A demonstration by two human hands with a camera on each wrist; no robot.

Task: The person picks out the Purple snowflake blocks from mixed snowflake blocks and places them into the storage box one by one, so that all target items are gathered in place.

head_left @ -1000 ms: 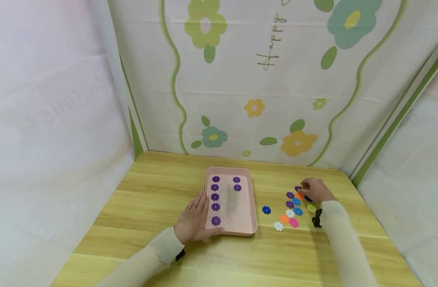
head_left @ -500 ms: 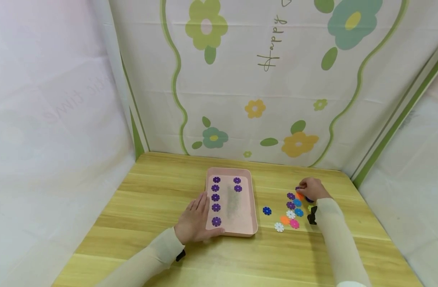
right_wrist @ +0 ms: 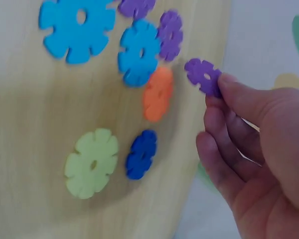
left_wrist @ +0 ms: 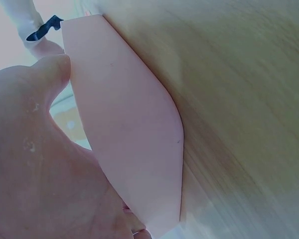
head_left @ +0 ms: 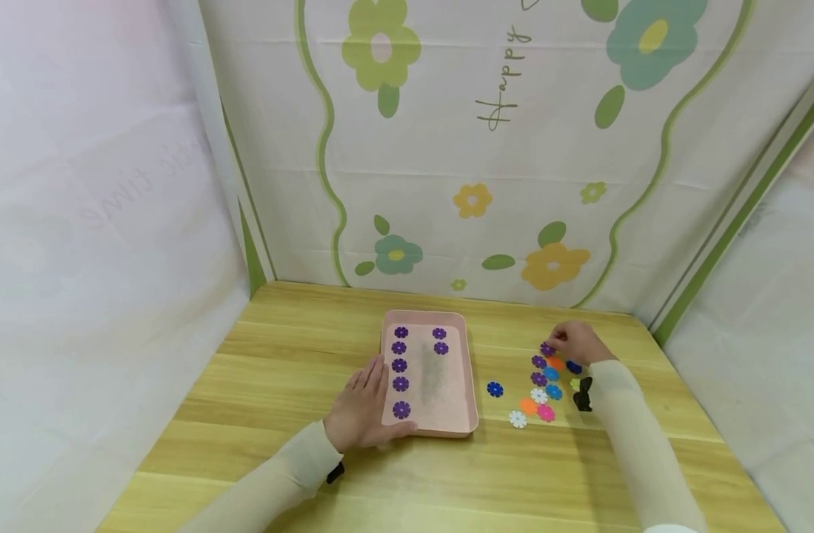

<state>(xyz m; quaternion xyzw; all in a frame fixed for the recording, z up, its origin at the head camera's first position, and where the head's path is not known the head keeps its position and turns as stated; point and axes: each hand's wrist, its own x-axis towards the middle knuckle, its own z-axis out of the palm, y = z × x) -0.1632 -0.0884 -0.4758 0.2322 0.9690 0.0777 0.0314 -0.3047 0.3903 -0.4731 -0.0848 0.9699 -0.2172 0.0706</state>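
My right hand [head_left: 581, 343] pinches a purple snowflake disc [right_wrist: 203, 76] between thumb and fingertips, just above the far end of the loose discs. Below it in the right wrist view lie an orange disc [right_wrist: 158, 94], a dark blue disc [right_wrist: 141, 155] and a lime disc [right_wrist: 92, 163]. My left hand [head_left: 358, 406] rests with straight fingers along the left rim of the pink tray [head_left: 472, 385], its thumb over the near rim. Inside the tray, purple discs [head_left: 399, 366] form a column at the left, and two more purple discs [head_left: 441, 341] sit at the far right.
A lone blue disc [head_left: 495, 389] lies between the tray and the loose group, where a white disc [head_left: 517, 419] and a pink disc [head_left: 546, 413] are nearest me. The wooden table [head_left: 300, 348] ends at a flower-printed cloth [head_left: 433, 222].
My right hand has lifted the purple disc and shifted slightly left, leaving the dark blue and orange discs more exposed. My left hand stays on the tray.
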